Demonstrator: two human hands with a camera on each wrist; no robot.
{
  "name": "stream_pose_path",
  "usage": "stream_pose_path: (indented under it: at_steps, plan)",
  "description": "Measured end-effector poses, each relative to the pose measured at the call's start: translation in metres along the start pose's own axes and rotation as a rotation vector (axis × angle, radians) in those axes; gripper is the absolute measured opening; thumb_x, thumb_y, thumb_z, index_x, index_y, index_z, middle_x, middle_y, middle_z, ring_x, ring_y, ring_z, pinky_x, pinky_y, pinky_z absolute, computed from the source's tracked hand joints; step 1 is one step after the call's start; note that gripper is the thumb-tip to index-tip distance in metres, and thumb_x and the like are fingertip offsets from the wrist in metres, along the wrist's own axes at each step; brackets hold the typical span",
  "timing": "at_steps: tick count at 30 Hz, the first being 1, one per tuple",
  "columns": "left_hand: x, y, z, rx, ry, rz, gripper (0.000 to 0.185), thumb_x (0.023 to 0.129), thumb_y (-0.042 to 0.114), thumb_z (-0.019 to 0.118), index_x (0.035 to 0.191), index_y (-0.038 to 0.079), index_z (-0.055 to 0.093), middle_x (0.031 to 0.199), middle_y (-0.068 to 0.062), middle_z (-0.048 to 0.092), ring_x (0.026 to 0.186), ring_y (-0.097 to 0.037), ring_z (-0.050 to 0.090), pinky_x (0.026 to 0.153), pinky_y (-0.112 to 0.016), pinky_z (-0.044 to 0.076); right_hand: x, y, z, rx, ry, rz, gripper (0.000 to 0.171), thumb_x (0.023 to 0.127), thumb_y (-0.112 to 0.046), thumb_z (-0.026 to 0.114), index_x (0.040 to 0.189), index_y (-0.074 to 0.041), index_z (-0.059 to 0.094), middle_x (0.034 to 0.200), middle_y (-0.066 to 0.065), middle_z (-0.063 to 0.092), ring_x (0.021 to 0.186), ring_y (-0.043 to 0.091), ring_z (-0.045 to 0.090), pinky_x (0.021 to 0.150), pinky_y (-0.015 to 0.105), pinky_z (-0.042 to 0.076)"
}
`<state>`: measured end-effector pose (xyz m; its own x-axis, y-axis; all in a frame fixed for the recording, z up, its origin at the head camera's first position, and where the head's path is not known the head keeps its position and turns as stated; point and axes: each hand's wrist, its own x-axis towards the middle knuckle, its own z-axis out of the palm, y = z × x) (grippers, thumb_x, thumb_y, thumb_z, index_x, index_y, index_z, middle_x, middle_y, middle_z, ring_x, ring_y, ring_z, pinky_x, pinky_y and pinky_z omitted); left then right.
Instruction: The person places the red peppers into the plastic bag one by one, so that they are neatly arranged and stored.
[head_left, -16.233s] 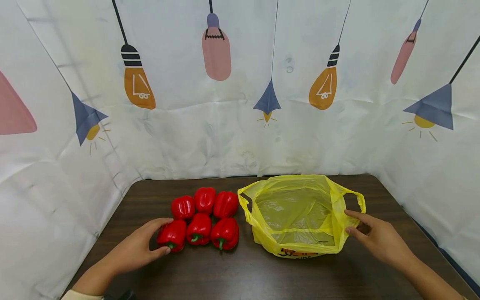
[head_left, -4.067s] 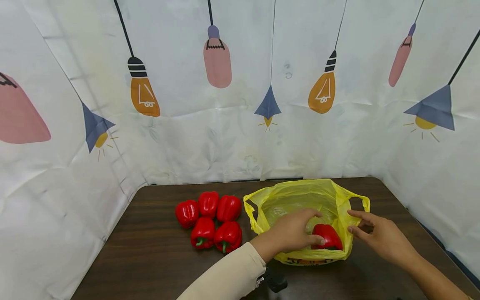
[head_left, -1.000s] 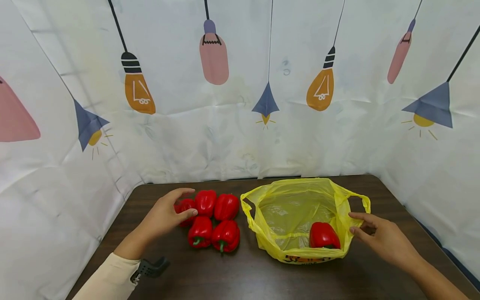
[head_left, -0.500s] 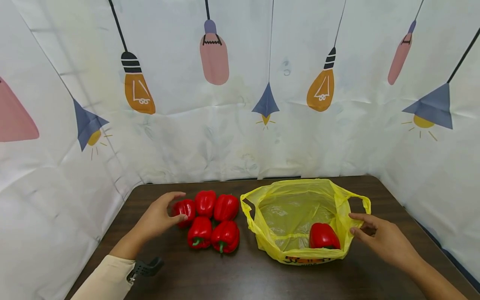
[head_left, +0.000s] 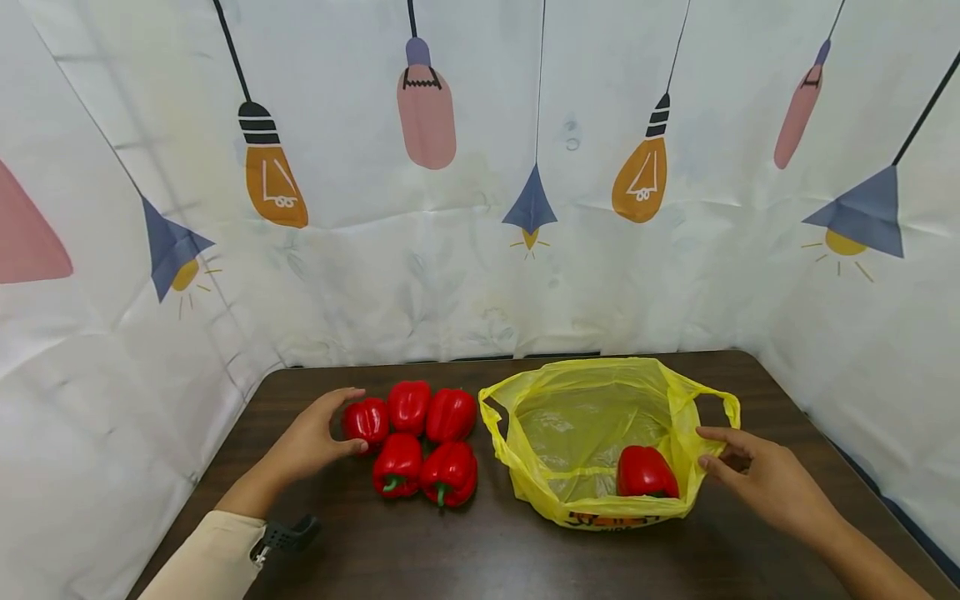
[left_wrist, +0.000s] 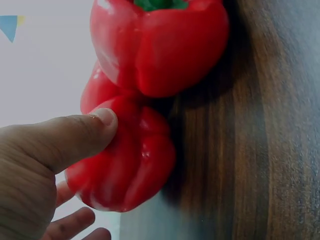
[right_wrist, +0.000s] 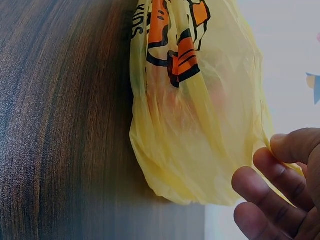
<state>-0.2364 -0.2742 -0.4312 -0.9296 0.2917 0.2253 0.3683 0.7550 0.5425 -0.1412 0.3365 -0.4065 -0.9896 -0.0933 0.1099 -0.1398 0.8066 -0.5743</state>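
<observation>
Several red bell peppers lie in two rows on the left of the table. My left hand (head_left: 309, 437) is at the back-left bell pepper (head_left: 366, 422), thumb at its near side and index finger at its far side. In the left wrist view the thumb (left_wrist: 82, 137) lies on that pepper, and part of the fingers is hidden behind it. To the right, a yellow plastic bag (head_left: 540, 500) stands with its mouth wide, one red bell pepper (head_left: 647, 472) inside. My right hand (head_left: 768, 475) pinches the bag's right rim between thumb and index finger, below the handle loop.
Other bell peppers, one at the back (head_left: 408, 407) and one in front (head_left: 448, 475), sit close to the left hand's pepper. The dark wooden table (head_left: 525, 567) ends at a white curtain (head_left: 360, 292) with lamp prints. A black strap (head_left: 294, 533) is on the left wrist.
Over the last second my left hand has shifted slightly left and down around the back-left bell pepper. Compared with earlier, one pepper has gone from the table into the bag. My right hand keeps its place.
</observation>
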Motion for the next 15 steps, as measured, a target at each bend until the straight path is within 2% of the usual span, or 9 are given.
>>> stream_pose_path:
  at_steps: [7, 15]
  plan:
    - [-0.002, -0.005, 0.002, -0.017, -0.027, -0.006, 0.082, 0.077, 0.017, 0.092, 0.145, -0.001, 0.05, 0.142, -0.025, 0.053, 0.127, -0.045, 0.051, 0.103, -0.065, 0.042, 0.002, -0.001, 0.001, 0.017, -0.006, -0.002, 0.05, 0.095, -0.031, 0.075, 0.137, -0.007, 0.063, 0.088, -0.003, 0.072, 0.078, 0.015, 0.072, 0.056, 0.027, 0.05]
    - [-0.001, -0.011, 0.01, -0.027, -0.04, -0.005, 0.082, 0.076, 0.014, 0.092, 0.145, -0.001, 0.05, 0.138, -0.024, 0.056, 0.12, -0.042, 0.057, 0.099, -0.062, 0.048, 0.0, 0.0, 0.001, 0.023, -0.011, -0.001, 0.05, 0.096, -0.029, 0.075, 0.137, -0.004, 0.062, 0.088, -0.003, 0.072, 0.078, 0.013, 0.071, 0.055, 0.027, 0.05]
